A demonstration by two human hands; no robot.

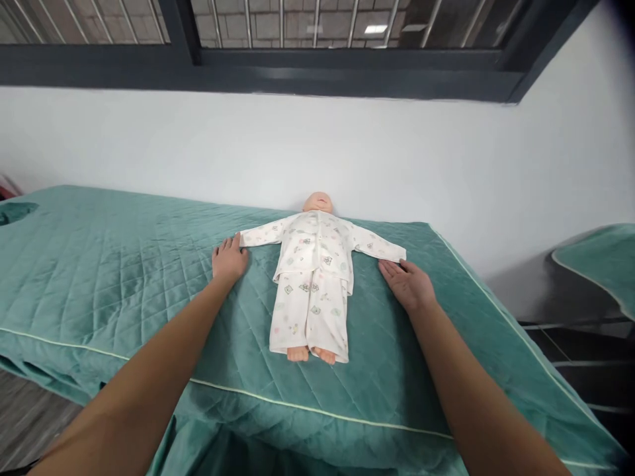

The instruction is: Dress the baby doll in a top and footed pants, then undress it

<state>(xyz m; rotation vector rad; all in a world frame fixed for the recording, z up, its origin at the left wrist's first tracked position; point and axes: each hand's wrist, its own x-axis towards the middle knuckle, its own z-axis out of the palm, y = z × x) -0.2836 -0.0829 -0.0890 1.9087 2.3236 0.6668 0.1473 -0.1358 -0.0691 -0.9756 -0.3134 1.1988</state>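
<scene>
A baby doll (pixel 318 201) lies on its back on the green quilted bed cover (pixel 149 264), its head toward the wall and its arms spread wide. It wears a white printed long-sleeved top (pixel 310 248) and matching trousers (pixel 322 311), with the bare feet showing below the hems. My left hand (pixel 229 259) rests palm down at the end of one sleeve, fingers apart and touching the cuff. At the other cuff, my right hand (pixel 409 285) is turned palm up, its fingers stretched out by the sleeve's lower edge. The doll's hands are not visible.
Behind the bed stands a white wall (pixel 198 145) below a dark-framed barred window (pixel 347 66). Another green padded piece (pixel 600 261) is at the right, above dark shelving or framework (pixel 560 347). Wood-look floor (pixel 30 423) shows at lower left.
</scene>
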